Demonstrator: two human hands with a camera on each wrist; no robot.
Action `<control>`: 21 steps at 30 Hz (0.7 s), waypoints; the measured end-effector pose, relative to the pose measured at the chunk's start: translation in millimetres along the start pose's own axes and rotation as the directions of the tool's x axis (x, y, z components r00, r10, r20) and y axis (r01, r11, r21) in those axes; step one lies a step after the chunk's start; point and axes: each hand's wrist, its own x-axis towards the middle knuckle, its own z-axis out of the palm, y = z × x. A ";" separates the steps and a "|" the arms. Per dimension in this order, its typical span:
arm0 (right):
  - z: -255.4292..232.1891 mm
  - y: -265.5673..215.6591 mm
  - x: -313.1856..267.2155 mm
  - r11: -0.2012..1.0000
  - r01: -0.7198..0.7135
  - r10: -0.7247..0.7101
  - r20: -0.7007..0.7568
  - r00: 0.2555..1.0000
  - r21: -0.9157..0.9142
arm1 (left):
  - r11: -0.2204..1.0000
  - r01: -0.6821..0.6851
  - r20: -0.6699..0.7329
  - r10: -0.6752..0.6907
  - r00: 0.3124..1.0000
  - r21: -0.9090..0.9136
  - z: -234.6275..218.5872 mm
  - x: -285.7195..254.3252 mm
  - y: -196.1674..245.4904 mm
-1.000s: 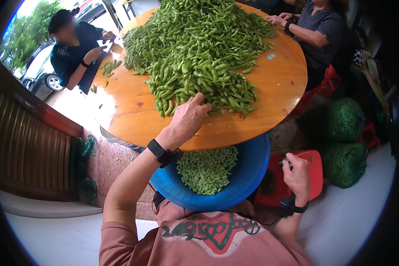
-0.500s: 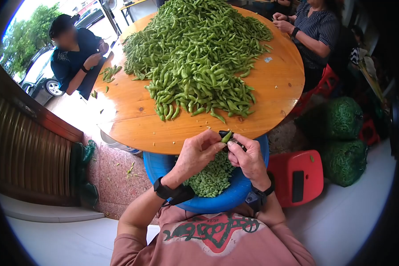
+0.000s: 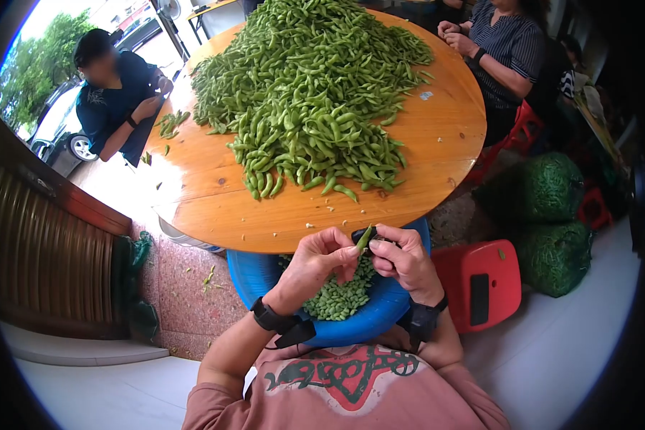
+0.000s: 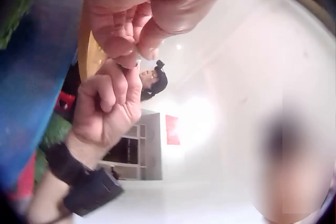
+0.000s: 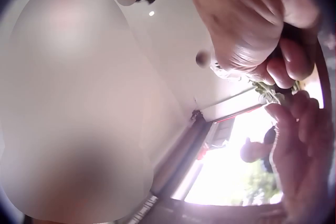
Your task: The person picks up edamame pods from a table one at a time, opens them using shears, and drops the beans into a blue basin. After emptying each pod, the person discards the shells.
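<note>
In the head view my left hand (image 3: 312, 264) pinches a green soybean pod (image 3: 365, 238) between thumb and finger. My right hand (image 3: 407, 264) meets it from the other side, its curled fingers gripping a small black tool (image 3: 358, 234) whose kind I cannot tell. Both hands are close together over a blue basin (image 3: 240, 283), which holds shelled green beans (image 3: 337, 295). A big heap of unshelled pods (image 3: 308, 93) lies on the round wooden table (image 3: 208, 208) beyond. In the left wrist view the fingertips of both hands come together, mostly hiding the pod.
A red stool (image 3: 505, 276) stands right of the basin, beside stacked green net sacks (image 3: 552, 251). One person (image 3: 118, 93) sits at the table's left, another (image 3: 505, 50) at its right. A few loose pods (image 3: 170, 123) lie near the left edge.
My left hand has come back from the heap with a pod. My right hand has moved from over the red stool to meet it above the basin. Lately the pod has tilted slightly.
</note>
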 end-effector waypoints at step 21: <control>19.8 16.5 -6.1 0.894 0.123 -0.168 -0.068 0.983 -0.430 | 0.985 0.090 0.056 -0.100 0.993 0.150 -12.3 -10.9 -9.7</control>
